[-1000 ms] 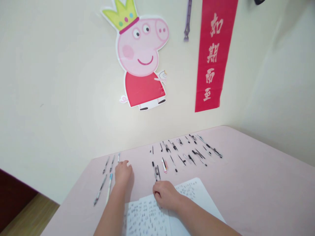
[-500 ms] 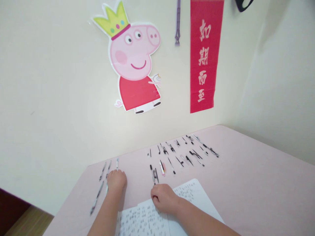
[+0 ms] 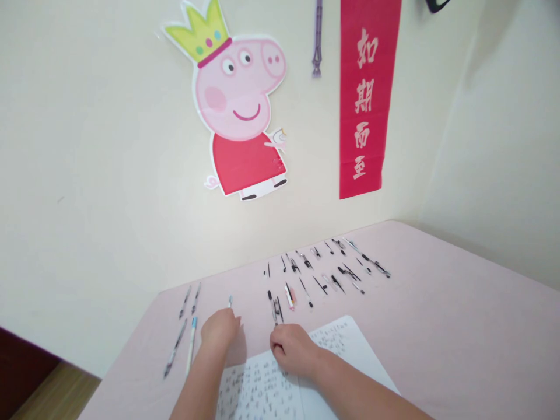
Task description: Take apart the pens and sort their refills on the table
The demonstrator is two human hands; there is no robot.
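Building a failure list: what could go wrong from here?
1. The left hand covers most of the blue-tipped pen, so a slipping grip could go unnoticed.
2. The right hand is close to loose dark pen parts; a small shift might knock them askew.
3. The small black piece lies loose and might roll if bumped.

Pale wall (image 3: 109, 157) w/ pig cutout (image 3: 240, 111), red banner (image 3: 368, 99); pink tbl (image 3: 446, 315); wood flr (image 3: 65, 392) lower L

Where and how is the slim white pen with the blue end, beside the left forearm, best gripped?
Probably pinched mid-barrel, from above and its left: the white pen lies flat, long and narrow, and the left forearm crowds its near end.
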